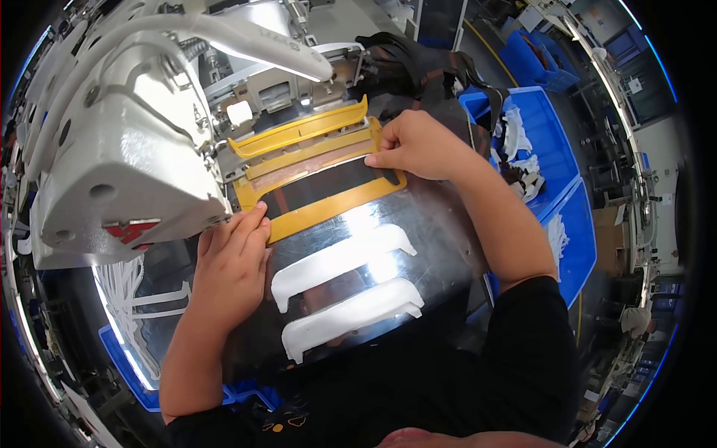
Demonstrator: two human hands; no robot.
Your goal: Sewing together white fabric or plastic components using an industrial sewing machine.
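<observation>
A yellow clamp frame [336,205] lies on the metal work plate under the sewing machine [134,157]. A dark strip of cloth [321,185] with a thin white line along its far edge sits in its opening. My left hand [235,261] rests with outstretched fingers at the frame's left end, fingertips by the strip's left corner. At the right end, my right hand [418,145] is closed, its thumb tip on the strip's far edge and its fingers curled against the frame. Whatever is pinched there is hidden. Beyond the strip, a raised yellow bar [299,133] spans the frame.
Two curved white cloth pieces [343,261] lie nearer me on the shiny plate [441,231]. White strips [123,306] hang at the left above a blue bin [112,351]. Blue bins [556,127] with white and dark pieces stand at right. Dark cloth [418,67] is heaped behind.
</observation>
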